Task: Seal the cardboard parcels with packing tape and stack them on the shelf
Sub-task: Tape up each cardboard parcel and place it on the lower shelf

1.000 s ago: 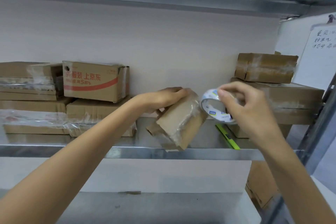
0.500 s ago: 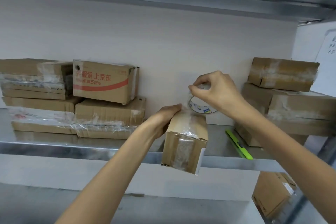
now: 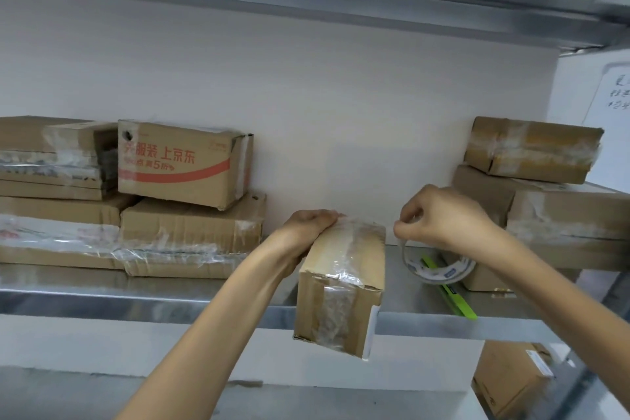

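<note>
A small cardboard parcel (image 3: 341, 286) with clear tape running over its top and front hangs in front of the steel shelf (image 3: 136, 297). My left hand (image 3: 306, 232) grips its far upper left end. Just right of the parcel, my right hand (image 3: 443, 218) holds a roll of clear packing tape (image 3: 439, 266), fingers pinching at the roll's top edge near the parcel's upper right corner. The roll hangs below that hand, over the shelf.
Taped parcels are stacked on the shelf at the left (image 3: 129, 194) and at the right (image 3: 559, 198). A green utility knife (image 3: 450, 290) lies on the shelf under the roll. Another box (image 3: 511, 382) sits on the level below, right. A whiteboard (image 3: 613, 112) hangs far right.
My right hand has come down with the tape roll from above the parcel to its right side. The parcel has stayed upright in my left hand, shifted slightly.
</note>
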